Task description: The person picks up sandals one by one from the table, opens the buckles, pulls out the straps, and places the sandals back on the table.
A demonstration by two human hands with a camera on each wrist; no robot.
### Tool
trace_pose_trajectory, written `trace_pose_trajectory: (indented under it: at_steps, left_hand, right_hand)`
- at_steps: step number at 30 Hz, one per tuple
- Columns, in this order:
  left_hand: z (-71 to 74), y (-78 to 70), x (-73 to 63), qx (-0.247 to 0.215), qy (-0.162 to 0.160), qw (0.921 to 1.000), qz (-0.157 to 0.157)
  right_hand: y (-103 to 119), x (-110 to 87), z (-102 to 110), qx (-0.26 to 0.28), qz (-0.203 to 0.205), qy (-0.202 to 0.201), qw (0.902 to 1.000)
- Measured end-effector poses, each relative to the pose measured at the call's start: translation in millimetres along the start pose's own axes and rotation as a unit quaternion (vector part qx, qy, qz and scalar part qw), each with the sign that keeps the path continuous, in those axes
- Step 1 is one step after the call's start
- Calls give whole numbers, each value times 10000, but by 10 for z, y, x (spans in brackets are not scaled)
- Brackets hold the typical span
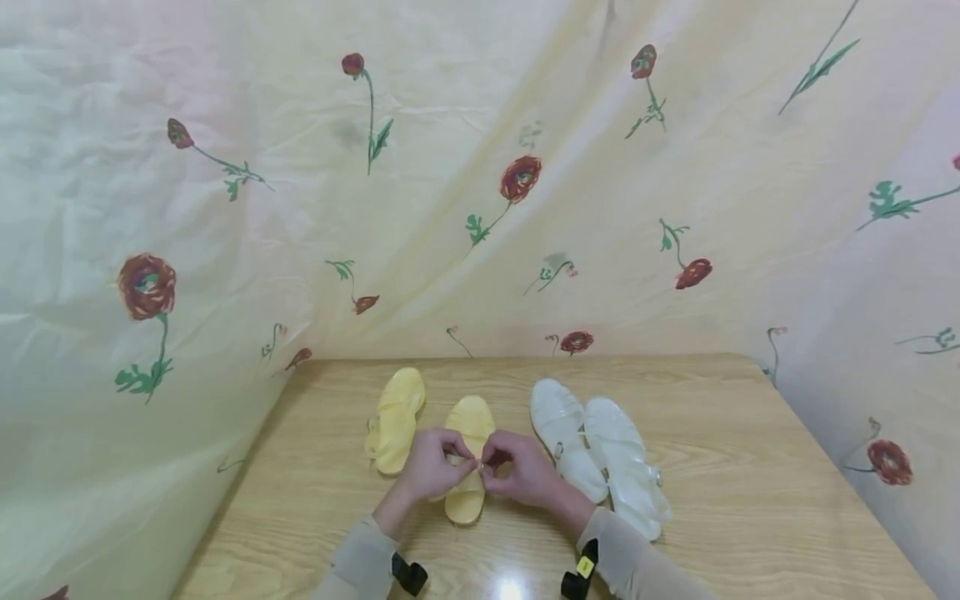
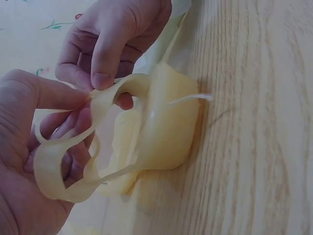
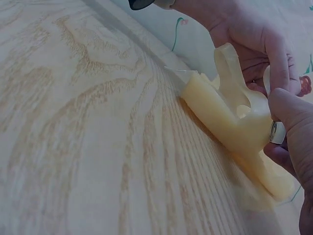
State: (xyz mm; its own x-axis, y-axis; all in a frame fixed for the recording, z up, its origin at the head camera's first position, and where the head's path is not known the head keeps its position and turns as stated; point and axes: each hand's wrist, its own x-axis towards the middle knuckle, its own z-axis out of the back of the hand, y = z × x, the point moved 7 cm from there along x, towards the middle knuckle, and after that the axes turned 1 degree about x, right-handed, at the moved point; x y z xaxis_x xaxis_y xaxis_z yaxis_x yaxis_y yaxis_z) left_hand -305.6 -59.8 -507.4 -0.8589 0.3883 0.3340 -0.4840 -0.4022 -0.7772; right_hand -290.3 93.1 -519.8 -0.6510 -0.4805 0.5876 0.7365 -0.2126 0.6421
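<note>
Yellow and glossy, the nearer sandal [image 1: 470, 419] rested on the desk [image 1: 757, 475] in my head feed, left of a white pair [image 1: 624, 462], between the left hand [image 1: 435, 464] and right hand [image 1: 522, 468]. Through the left wrist camera, I saw both pinching its strap [image 2: 48, 171], whose thin bands looked light, soft, perhaps slippery. Down the right wrist feed, a buckle [image 3: 275, 132] showed beside the right hand; I judged the strap end the best hold.

The left sandals [image 1: 471, 421] are pale yellow, the right sandals [image 1: 621, 446] milky white. The desk [image 1: 735, 450] shows tan wood grain; the cream cloth [image 1: 435, 92] carries red, green-stemmed flowers [image 1: 521, 178].
</note>
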Motion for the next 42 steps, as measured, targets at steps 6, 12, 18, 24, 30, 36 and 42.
trace_pose_trajectory:
  at_steps: [6, 12, 18, 24, 30, 36, 42]
  left_hand:
    - [47, 54, 15, -213, -287, 9982, 476]
    - [29, 5, 117, -259, -101, 9968, 750]
    - [36, 1, 92, 21, 133, 9962, 857]
    - [37, -44, 53, 219, 313, 9979, 519]
    - [-1, -34, 40, 300, 183, 9987, 362]
    - [-41, 5, 42, 545, -48, 9977, 405]
    - [-30, 4, 24, 580, -227, 9969, 474]
  right_hand:
    - [-19, 11, 27, -47, 151, -73, 9998]
    - [-121, -18, 55, 137, -3, -187, 9997]
    - [-111, -43, 36, 179, -220, -27, 9996]
    - [-142, -77, 64, 163, -700, 28, 9974]
    - [-128, -80, 79, 129, -908, 89, 9957]
    - [-141, -90, 60, 213, -1002, 98, 9947]
    - [-161, -96, 33, 468, -986, 73, 9940]
